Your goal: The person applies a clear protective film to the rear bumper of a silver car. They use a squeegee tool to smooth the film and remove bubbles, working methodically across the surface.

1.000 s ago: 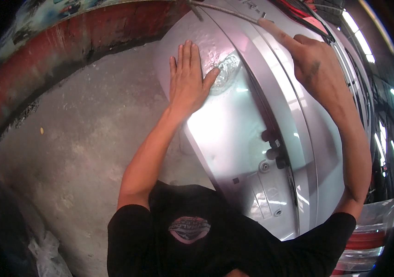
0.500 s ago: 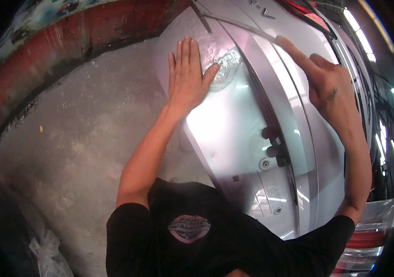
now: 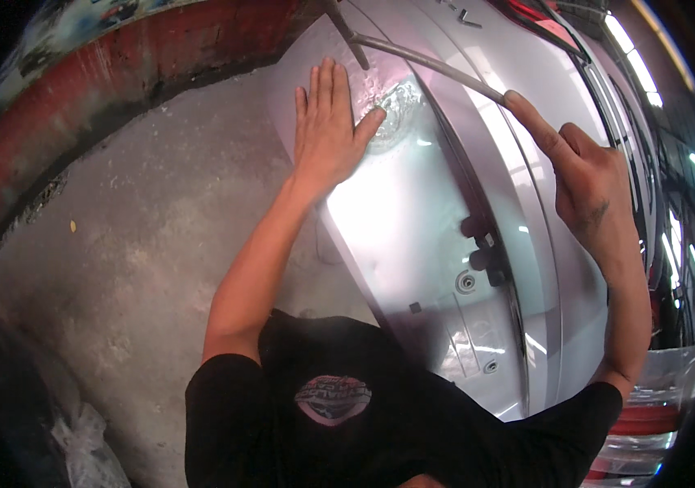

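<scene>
My left hand point(image 3: 325, 134) lies flat on a silver car body panel point(image 3: 388, 224), fingers stretched out and thumb spread to the side. Next to the thumb is a crumpled, shiny patch point(image 3: 400, 114) of uneven metal. A hammer point(image 3: 433, 61) with a slim handle and a long, narrow head is in my right hand point(image 3: 592, 183), which closes round the handle's end with the index finger laid along it. The hammer head is over the panel's far end, past my left fingertips. Whether it touches the metal I cannot tell.
The silver car body point(image 3: 543, 268) runs along the right, with a red tail light point(image 3: 547, 32) at the far end. A low red wall point(image 3: 144, 73) curves behind the grey concrete floor point(image 3: 120, 244). A clear plastic bag point(image 3: 87, 447) is at lower left.
My right hand has shifted slightly nearer and to the right, bringing more of the hammer's head into view. My left hand stays on the panel, almost unmoved.
</scene>
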Available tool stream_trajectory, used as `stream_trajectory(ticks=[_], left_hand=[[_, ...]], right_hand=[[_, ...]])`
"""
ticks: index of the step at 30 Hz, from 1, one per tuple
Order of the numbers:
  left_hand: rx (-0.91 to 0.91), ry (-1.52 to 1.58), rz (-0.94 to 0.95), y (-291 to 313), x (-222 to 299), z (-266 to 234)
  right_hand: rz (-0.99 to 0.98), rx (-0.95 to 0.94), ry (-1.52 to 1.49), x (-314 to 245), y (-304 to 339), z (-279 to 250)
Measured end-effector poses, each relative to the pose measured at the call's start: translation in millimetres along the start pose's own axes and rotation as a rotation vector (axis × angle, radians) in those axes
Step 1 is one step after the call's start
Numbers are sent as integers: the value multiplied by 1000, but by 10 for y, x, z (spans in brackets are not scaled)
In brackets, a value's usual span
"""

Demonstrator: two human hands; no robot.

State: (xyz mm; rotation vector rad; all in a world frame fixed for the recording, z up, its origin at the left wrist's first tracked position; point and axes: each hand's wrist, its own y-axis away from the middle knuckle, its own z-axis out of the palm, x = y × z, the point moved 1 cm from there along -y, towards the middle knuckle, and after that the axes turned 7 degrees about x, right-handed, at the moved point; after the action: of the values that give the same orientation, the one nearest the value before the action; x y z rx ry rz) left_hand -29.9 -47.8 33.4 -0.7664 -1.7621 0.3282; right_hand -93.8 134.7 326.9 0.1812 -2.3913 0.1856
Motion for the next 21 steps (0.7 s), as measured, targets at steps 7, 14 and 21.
stream_trajectory(ticks=[7, 14, 21], left_hand=[[-28, -3, -9, -2, 35, -24], [32, 4, 36, 9, -42, 19], [5, -2, -11, 72, 15, -23]], right_hand=[[-4, 10, 40, -13, 64, 8], [-14, -1, 29, 2, 14, 19], [34, -109, 23, 11, 17, -22]])
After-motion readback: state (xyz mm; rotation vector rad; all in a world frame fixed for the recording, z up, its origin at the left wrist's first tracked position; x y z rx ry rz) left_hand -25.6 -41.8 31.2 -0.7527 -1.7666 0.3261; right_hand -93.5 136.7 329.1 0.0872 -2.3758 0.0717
